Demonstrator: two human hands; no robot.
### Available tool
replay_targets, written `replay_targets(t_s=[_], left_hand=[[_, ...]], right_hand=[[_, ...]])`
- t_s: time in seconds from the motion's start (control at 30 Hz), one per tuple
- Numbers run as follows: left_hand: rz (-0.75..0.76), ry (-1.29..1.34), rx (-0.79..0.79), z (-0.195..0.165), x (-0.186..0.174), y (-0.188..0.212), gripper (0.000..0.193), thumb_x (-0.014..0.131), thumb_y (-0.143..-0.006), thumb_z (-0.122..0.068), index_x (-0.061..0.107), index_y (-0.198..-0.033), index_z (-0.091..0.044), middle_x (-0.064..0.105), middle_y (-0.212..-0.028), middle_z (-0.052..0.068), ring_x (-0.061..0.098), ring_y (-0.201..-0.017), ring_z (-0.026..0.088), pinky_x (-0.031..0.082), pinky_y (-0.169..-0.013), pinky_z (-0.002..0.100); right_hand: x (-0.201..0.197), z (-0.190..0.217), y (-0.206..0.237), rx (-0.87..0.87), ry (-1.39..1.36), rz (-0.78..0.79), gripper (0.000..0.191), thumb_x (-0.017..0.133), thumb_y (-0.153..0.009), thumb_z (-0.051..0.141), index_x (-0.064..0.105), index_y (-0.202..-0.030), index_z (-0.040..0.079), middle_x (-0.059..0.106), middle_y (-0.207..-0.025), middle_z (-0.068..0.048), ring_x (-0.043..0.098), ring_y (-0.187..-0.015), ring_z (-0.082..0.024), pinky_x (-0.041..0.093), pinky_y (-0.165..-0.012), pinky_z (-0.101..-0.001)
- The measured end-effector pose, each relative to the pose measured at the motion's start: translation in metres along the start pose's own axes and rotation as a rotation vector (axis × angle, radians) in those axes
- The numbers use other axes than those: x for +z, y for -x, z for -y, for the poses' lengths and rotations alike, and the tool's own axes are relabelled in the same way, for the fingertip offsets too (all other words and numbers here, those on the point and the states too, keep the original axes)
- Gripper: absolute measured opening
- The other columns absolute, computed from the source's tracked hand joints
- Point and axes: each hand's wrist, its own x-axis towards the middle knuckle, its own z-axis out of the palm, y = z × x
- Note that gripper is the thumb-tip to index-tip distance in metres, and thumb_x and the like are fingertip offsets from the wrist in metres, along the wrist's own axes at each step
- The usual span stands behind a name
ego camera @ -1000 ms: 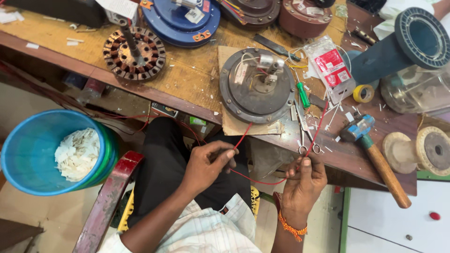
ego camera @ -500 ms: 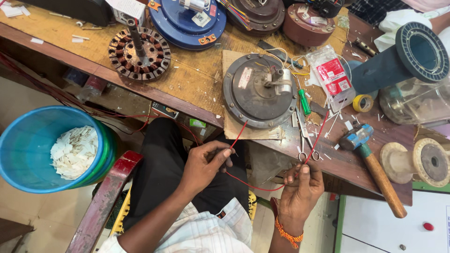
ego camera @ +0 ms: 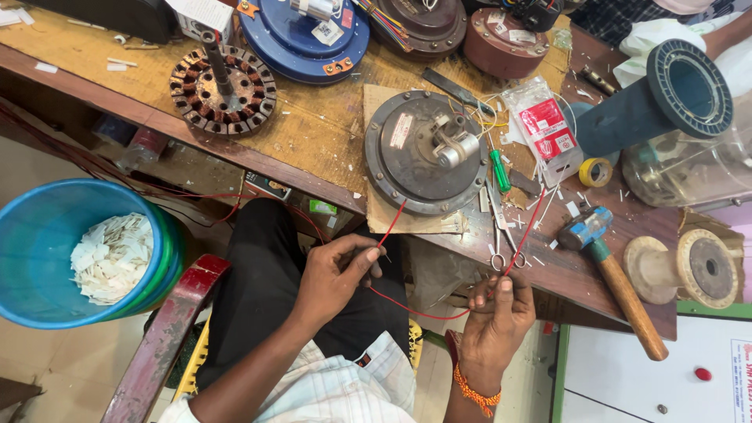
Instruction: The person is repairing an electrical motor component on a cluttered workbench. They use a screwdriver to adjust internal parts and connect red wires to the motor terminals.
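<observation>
Tabletop: worn wooden surface along the top of the view, crowded with motor parts and tools.
Blue bucket: on the floor at the left below the tabletop edge, holding a heap of white paper scraps.
Grey motor housing: round, lying flat on a piece of cardboard near the front edge of the tabletop, with a small metal part on top.
Wound stator: ring of copper coils with a shaft, left of the grey housing, well apart from it.
Hammer: blue head and wooden handle, lying at the right of the tabletop, beside a wooden spool.
Left hand: below the tabletop edge over the lap, fingers closed, thumb and forefinger pinching the red wire.
Right hand: lower right, fingers curled shut around the other stretch of the same wire.
Red wire: thin; runs down from the grey housing to the left hand, sags between both hands, then rises from the right hand to the tabletop past the scissors.
</observation>
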Motion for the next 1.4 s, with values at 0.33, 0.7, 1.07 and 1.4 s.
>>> replay_targets(t_s=[0.33, 0.7, 1.07, 1.4], left_hand=[[0.033, 0.236, 0.091, -0.025, 0.021, -0.072, 0.031, 0.056, -0.106, -0.034, 0.064, -0.112, -0.004, 0.067, -0.097, 0.002, 0.074, -0.076, 0.012, 0.051, -0.059, 0.024], [0.256, 0.692, -0.141, -0.031, 0.007, -0.134, 0.021, 0.059, -0.107, -0.028, 0.06, -0.107, -0.007, 0.064, -0.102, 0.004, 0.05, -0.053, 0.009, 0.033, -0.043, 0.021], [0.351, 0.684, -0.174, -0.056, -0.012, -0.155, 0.017, 0.051, -0.108, -0.027, 0.055, -0.108, -0.01, 0.063, -0.141, 0.013, 0.042, -0.053, 0.007, 0.03, -0.045, 0.019], [0.379, 0.474, -0.088, -0.078, -0.003, -0.168, 0.021, 0.047, -0.109, -0.029, 0.052, -0.1, -0.011, 0.072, -0.129, 0.016, 0.04, -0.043, 0.003, 0.03, -0.038, 0.017]], right_hand=[[-0.008, -0.001, -0.003, -0.027, 0.001, 0.017, 0.015, 0.067, -0.104, 0.011, 0.062, -0.114, 0.002, 0.063, -0.089, -0.005, 0.055, -0.068, -0.014, 0.045, -0.062, -0.0279], [-0.02, 0.002, -0.007, -0.049, -0.025, -0.015, 0.015, 0.067, -0.104, 0.011, 0.063, -0.115, 0.001, 0.063, -0.092, -0.005, 0.055, -0.069, -0.013, 0.045, -0.063, -0.028], [-0.018, 0.001, -0.012, -0.023, -0.019, -0.031, 0.017, 0.066, -0.104, 0.012, 0.063, -0.117, 0.002, 0.065, -0.09, -0.006, 0.056, -0.068, -0.014, 0.046, -0.061, -0.029], [-0.016, 0.004, -0.011, -0.031, -0.007, -0.038, 0.018, 0.067, -0.103, 0.012, 0.063, -0.117, 0.002, 0.064, -0.089, -0.006, 0.055, -0.068, -0.014, 0.046, -0.061, -0.0292]])
